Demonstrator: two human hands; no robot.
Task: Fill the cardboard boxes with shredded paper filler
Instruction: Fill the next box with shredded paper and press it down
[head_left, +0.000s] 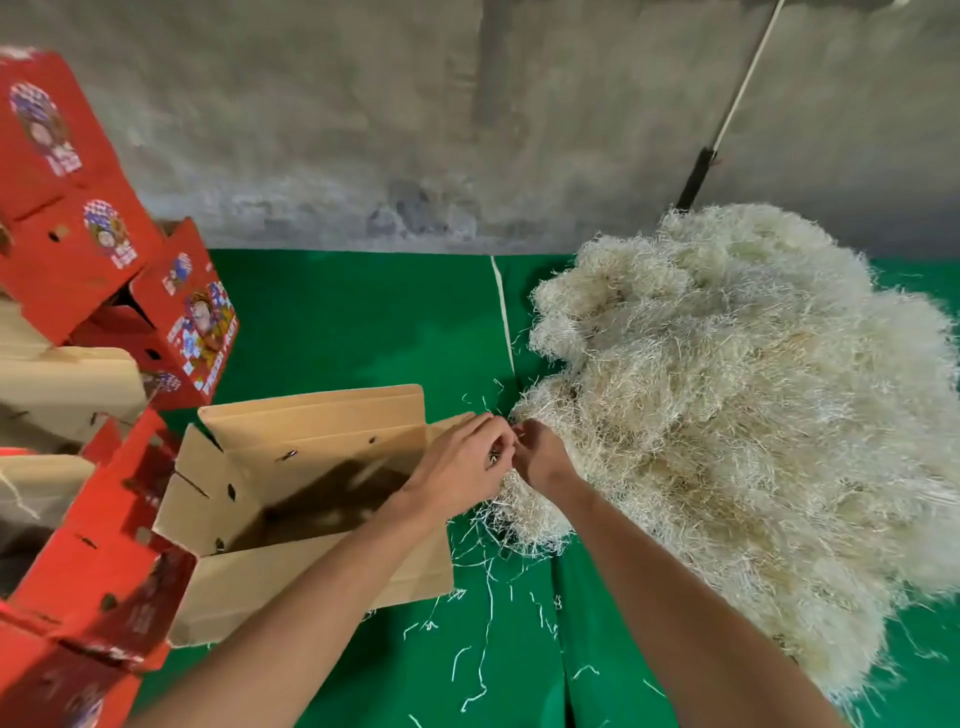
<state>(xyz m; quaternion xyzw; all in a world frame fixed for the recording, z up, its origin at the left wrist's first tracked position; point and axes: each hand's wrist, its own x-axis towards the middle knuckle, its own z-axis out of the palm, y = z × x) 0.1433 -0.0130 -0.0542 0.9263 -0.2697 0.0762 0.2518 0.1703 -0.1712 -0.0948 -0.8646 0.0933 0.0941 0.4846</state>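
We see both hands meeting at the near left edge of the shredded paper filler (727, 405), a large pale heap that covers the right side of the green floor covering (353, 322) and reaches back to the grey wall (363, 130). The left hand (457, 462) extends over the right end of the open cardboard box (291, 499), its fingers curled around a few strands at the margin of the heap. The right hand (540, 457) lies just beside it, touching the heap, with its fingers bent into the filler and pinching strands; the fingertips themselves are buried and we cannot make them out. The open box sits on the covering just left of the heap, its flaps spread outward and its brown interior in shadow, with no filler that we can discern inside. Loose strands (483, 623) lie scattered on the covering between the box and the heap and toward the near edge. At the left edge we note a stack of red printed boxes (78, 208), tilted against one another, with further red boxes (88, 597) at the near left corner touching the open box. A thin white pole (737, 88) with a dark lower part leans against the wall behind the heap.
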